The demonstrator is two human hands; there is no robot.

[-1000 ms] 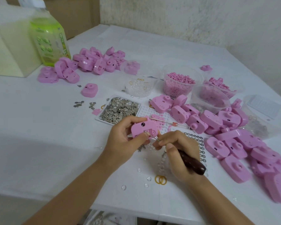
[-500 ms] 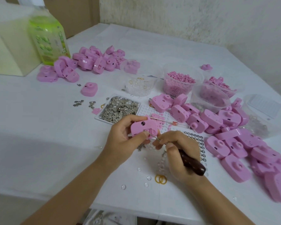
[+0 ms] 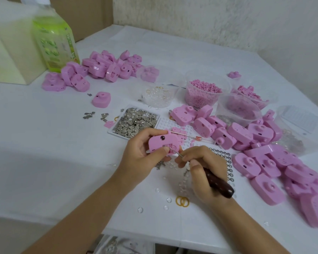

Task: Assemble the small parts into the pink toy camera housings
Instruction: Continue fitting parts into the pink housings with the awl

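Pink toy camera housing (image 3: 162, 142) sat clamped in my left hand (image 3: 141, 156), thumb on the near edge and fingers curled over the top. My right hand (image 3: 204, 173) gripped a dark wooden-handled pick (image 3: 218, 184), with its metal tip touching the housing. A heap of little metal pieces (image 3: 136, 121) lay just beyond my left hand, and more housings (image 3: 264, 162) were piled right of my right hand.

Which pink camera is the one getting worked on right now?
The pink housing that the left hand grips above the table; the right hand pokes a tool tip into it. All others lie on the table.
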